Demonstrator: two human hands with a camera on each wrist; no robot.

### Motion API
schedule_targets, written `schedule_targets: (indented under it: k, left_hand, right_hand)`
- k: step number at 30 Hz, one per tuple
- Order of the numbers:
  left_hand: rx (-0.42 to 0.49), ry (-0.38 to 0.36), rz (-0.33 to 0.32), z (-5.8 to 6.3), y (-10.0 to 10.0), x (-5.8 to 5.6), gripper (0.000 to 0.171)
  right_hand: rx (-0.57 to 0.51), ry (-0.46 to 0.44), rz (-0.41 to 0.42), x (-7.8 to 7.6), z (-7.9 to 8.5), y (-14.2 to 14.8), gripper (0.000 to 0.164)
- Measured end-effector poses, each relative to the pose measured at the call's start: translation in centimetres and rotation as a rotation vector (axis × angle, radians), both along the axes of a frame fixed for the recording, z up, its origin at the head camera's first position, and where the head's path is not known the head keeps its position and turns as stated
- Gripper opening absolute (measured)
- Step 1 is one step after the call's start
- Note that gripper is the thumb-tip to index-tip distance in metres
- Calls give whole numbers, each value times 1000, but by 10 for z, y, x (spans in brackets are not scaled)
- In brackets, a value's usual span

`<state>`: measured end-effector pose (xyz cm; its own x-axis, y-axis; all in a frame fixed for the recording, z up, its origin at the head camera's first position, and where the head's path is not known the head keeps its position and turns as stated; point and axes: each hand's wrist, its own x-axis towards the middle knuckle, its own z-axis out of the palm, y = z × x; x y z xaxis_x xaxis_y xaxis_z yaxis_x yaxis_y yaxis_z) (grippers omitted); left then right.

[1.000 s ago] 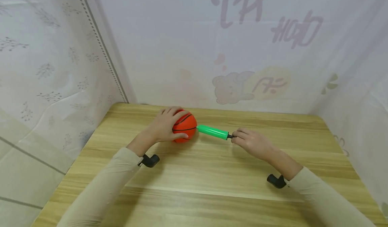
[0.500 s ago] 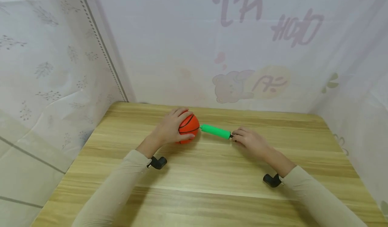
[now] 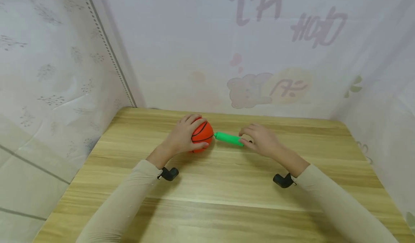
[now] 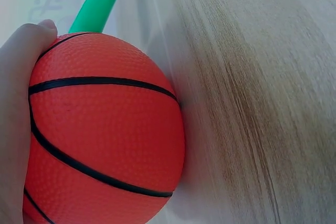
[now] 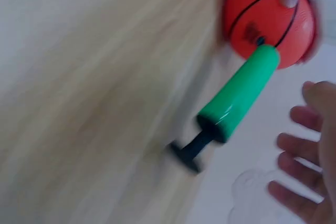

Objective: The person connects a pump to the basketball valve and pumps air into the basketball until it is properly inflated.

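My left hand (image 3: 182, 135) holds a small red basketball (image 3: 203, 136) against the table, its fingers over the top and the thumb on the near side. A green hand pump (image 3: 227, 138) points at the ball, its nozzle at the ball's surface. In the right wrist view the pump's black T-shaped handle (image 5: 186, 156) sticks out a short way from the barrel. My right hand (image 5: 310, 150) is beside the pump there, fingers spread and holding nothing. From the head view, the right hand (image 3: 262, 140) hovers over the pump's handle end and hides part of it.
The wood-grain table (image 3: 207, 185) runs under both arms. Behind it hangs a pale printed curtain (image 3: 181, 55), with another patterned sheet (image 3: 58, 73) on the left. A black camera mount (image 3: 168, 173) sits at the left wrist, and another mount (image 3: 283, 180) at the right.
My right hand has let go of the pump's handle and moved up and left over the pump. Earlier, the left hand shifted slightly right with the ball, and the pump moved with it.
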<state>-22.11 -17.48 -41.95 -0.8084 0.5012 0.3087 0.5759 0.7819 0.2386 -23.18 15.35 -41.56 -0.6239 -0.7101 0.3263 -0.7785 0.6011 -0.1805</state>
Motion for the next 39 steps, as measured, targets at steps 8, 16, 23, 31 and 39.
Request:
schedule_targets:
  k: [8, 16, 23, 31, 39]
  left_hand:
    - [-5, 18, -3, -1, -2, -1, 78]
    - [0, 42, -16, -4, 0, -2, 76]
    - [3, 33, -13, -4, 0, 0, 76]
    - [-48, 13, -7, -1, 3, 0, 77]
    - [-46, 12, -7, 0, 2, 2, 79]
  right_hand:
    - [102, -275, -59, -14, 7, -52, 49]
    - [46, -385, -15, -23, -12, -84, 42]
    - [16, -390, -53, -23, -26, -83, 26]
    - [56, -295, -93, -20, -33, -79, 19]
    - [79, -244, -94, -21, -36, -78, 17]
